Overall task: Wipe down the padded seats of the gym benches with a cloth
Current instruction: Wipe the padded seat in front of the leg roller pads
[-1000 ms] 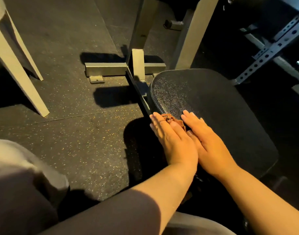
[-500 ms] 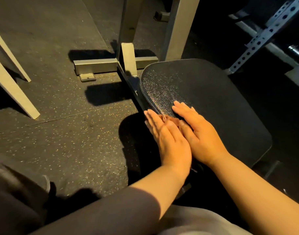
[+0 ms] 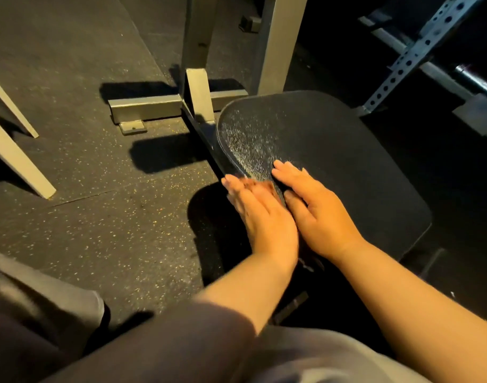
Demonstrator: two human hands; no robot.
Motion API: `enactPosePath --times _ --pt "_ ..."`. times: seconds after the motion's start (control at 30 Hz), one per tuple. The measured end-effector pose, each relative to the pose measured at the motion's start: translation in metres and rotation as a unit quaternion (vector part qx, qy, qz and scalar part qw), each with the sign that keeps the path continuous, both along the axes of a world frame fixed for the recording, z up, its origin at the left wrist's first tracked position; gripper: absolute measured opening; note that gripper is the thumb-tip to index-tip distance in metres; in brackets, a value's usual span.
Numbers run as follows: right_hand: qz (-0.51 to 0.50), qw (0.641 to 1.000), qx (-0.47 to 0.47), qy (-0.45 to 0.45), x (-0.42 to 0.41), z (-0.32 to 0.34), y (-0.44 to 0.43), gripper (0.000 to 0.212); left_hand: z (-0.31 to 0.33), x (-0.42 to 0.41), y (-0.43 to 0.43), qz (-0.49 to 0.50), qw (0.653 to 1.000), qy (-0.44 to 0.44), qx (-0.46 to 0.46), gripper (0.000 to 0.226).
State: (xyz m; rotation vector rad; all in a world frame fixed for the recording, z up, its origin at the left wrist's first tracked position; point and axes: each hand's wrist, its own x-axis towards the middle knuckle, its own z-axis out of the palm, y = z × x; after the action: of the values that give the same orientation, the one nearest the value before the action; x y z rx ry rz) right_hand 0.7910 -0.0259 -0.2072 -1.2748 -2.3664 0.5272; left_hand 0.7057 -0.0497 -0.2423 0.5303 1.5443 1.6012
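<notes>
- Padded seat: black, textured, rounded corners; it fills the centre-right of the head view, its left part catching the light.
- Cloth: brownish; only a small bunched patch shows, at the seat's left edge. It sits under the left hand's fingers and just left of the right hand's index finger. The rest is hidden beneath the left hand, and the patch is blurred.
- Left hand: palm down, fingers straight and close together, laid flat over the cloth at the seat's left rim. The fingertips reach a little past the visible cloth, out over the seat's edge. The fingers are not curled round the cloth; they press on it from above.
- Right hand: palm down, flat on the seat surface, fingers extended and slightly spread. It holds nothing; I cannot tell whether its thumb touches the cloth.
- The two hands lie side by side, inner edges touching or nearly so near the wrists; the cloth shows in the wedge between their fingers.
- Metal bench frame: pale, with a crossbar foot on the floor beyond the seat, to the upper left.
- Rubber floor: dark with light speckles.
- Perforated upright: slants across the upper right, well apart from the hands.
</notes>
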Motion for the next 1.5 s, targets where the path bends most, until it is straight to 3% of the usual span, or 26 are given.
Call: enactPosePath --times 0.2,0.37,0.47,0.6,0.73,0.9,1.27,1.37,1.5 --pt "0.029 0.998 -0.013 -0.046 0.018 0.003 -0.006 0.048 -0.017 -0.021 0.034 0.029 0.999 0.006 -0.019 0.066" --pt "0.013 1.0 0.004 -0.02 0.016 -0.002 -0.005 0.046 -0.027 0.049 -0.047 -0.054 0.988 0.143 0.037 0.078" --pt "0.013 1.0 0.005 -0.011 0.018 -0.001 -0.004 0.046 -0.025 0.046 -0.043 -0.063 0.991 0.105 0.052 0.071" --pt "0.012 1.0 0.006 -0.006 0.017 -0.003 -0.004 0.046 -0.02 0.02 -0.011 -0.028 0.994 0.101 0.016 0.062" --pt "0.012 1.0 0.013 -0.013 0.018 -0.006 -0.003 0.046 -0.012 0.004 0.012 0.011 0.999 0.039 -0.024 0.054" --pt "0.016 1.0 0.008 -0.012 0.017 -0.004 -0.003 0.046 -0.005 0.046 -0.044 -0.016 0.998 0.067 0.016 0.063" --pt "0.003 1.0 0.003 -0.012 0.017 -0.003 -0.004 0.046 -0.015 0.036 -0.027 0.006 0.999 0.031 0.02 0.057" --pt "0.004 1.0 0.0 -0.007 0.016 -0.003 -0.006 0.045 -0.02 0.062 -0.059 -0.002 0.989 0.134 0.07 0.068" --pt "0.015 1.0 -0.021 -0.013 0.025 0.001 -0.013 0.047 -0.011 0.051 -0.039 -0.014 0.998 0.056 0.011 0.056"
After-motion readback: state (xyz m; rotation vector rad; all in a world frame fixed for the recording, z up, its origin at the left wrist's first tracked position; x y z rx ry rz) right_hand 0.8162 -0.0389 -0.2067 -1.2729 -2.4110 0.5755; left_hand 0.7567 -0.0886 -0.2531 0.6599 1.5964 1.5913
